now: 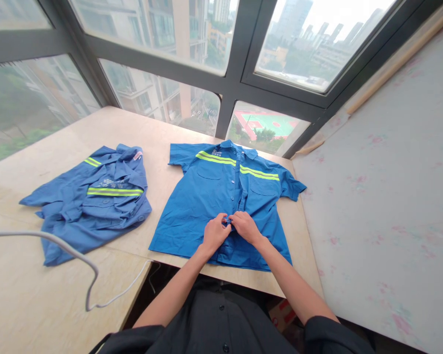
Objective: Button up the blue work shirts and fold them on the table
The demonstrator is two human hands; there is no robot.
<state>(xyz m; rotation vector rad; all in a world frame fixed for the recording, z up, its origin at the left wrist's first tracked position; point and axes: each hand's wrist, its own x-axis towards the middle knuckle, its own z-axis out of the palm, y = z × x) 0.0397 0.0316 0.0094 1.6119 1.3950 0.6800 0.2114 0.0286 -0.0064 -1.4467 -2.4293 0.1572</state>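
A blue short-sleeved work shirt [192, 206] lies spread face up in front of me, its collar toward the window. Yellow-green reflective stripes cross its chest, and the upper part of its front hangs slightly apart. Low on the button placket, my left hand [217, 230] pinches the cloth with thumb and fingers. Right beside it, my right hand [245, 226] pinches the other edge of the placket. The fingertips of both hands almost meet; whether a button sits between them is too small to tell.
To the left lies a second, rumpled blue work jacket [107, 211] with similar stripes. A grey cable [70, 248] runs over the pale wooden table [77, 295]. Windows with dark frames [236, 91] stand behind, and a flowered wall panel [384, 196] borders the right side.
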